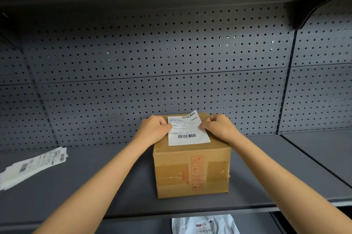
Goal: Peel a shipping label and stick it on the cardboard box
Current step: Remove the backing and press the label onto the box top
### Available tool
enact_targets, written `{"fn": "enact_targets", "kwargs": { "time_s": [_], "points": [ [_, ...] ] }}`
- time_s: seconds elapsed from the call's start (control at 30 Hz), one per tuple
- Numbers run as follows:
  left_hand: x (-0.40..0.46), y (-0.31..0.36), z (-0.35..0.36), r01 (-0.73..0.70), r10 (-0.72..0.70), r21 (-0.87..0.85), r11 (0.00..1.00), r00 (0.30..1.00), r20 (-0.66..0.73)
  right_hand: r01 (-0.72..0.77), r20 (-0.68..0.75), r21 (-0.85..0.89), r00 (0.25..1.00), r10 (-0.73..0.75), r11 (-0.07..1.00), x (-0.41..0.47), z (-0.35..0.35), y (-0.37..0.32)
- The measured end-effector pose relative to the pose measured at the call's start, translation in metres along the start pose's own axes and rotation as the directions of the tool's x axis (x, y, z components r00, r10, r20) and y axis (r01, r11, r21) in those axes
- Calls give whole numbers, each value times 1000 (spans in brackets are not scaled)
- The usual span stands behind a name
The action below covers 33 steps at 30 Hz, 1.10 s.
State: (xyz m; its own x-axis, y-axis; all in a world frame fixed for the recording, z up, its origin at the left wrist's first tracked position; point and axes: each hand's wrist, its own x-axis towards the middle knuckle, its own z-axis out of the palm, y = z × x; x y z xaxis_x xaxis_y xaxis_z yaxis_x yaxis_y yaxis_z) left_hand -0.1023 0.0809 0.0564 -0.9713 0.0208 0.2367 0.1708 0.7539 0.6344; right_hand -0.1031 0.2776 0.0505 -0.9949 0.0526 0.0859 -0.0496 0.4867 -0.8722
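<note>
One label (187, 130), one box (191, 169), two hands (154, 129)

Both bare forearms reach forward and converge, the left from lower left, the right from lower right, elbows out of frame. Left hand (155, 129): back of hand up, fingers curled under, thumb and fingertips pinched together on the left edge of a shipping label (187, 130). Right hand (219, 126): knuckles up, fingers bent, fingertips pinching the label's right edge; the two hands sit level with each other, apart, the sheet between them.
</note>
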Motion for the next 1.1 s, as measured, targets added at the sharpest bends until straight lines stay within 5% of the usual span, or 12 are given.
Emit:
{"fn": "enact_targets", "kwargs": {
  "time_s": [0.7,0.87,1.1],
  "points": [
    [-2,10,-4,-41,27,184,982,997,79,49,16,-85,999,-48,995,0,0,1],
    [-6,10,-10,-129,109,219,967,989,102,100,12,-89,995,-99,991,-3,-4,-2],
    [-10,13,-20,-324,321,43,945,945,68,331,83,-39,941,-327,943,-8,-15,-18]
  ]
}}
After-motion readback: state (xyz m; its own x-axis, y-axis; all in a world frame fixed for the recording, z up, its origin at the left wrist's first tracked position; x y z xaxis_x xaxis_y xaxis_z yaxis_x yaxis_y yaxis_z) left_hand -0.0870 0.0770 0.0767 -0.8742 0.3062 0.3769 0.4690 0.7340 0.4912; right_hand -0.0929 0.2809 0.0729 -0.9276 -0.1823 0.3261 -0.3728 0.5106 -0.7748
